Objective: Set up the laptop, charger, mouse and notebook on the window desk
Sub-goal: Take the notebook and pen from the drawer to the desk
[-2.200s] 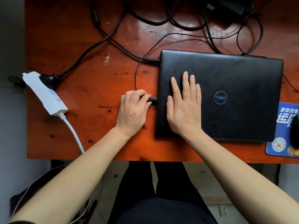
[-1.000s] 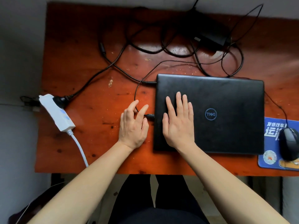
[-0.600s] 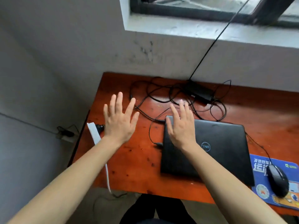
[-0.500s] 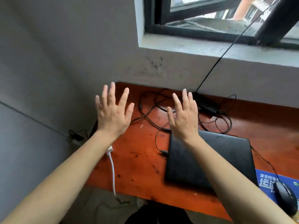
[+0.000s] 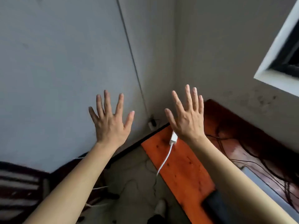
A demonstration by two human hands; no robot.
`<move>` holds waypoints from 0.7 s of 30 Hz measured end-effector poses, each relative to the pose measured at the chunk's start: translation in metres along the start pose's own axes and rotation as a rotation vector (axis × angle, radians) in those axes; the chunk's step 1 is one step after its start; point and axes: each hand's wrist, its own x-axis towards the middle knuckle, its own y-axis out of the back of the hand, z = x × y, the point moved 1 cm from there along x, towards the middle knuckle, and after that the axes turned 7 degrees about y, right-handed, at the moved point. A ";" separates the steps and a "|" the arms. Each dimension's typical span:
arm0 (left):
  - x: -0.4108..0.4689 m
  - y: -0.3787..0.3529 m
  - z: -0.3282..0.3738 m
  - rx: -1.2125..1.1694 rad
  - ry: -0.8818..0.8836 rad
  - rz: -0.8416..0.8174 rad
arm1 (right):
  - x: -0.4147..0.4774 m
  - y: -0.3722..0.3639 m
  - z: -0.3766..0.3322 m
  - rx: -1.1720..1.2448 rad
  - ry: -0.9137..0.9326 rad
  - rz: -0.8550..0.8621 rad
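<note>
Now my left hand (image 5: 111,126) and right hand (image 5: 187,122) are spread wide, holding nothing, so I should look back down at the orange wooden tabletop (image 5: 181,167) before reaching.

Both hands raised in open air, nothing around them. Below, white power strip (image 5: 173,138) and tangled black cables (image 5: 265,160) cluttered desk (image 5: 182,172) surface.

No text, label, brand, number or sign can be read anywhere in this view, neither on the walls nor on the desk (image 5: 182,172) surface.
</note>
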 end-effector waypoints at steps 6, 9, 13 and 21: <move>-0.114 0.092 -0.169 0.268 0.393 0.019 | 0.003 -0.033 -0.183 0.276 0.322 -0.182; -0.175 0.153 -0.232 0.349 0.577 0.062 | -0.004 -0.021 -0.271 0.388 0.523 -0.193; -0.237 0.232 -0.292 0.454 0.723 0.164 | -0.008 0.016 -0.385 0.510 0.721 -0.123; -0.362 0.383 -0.406 0.576 0.857 0.438 | -0.047 0.120 -0.604 0.668 0.921 0.117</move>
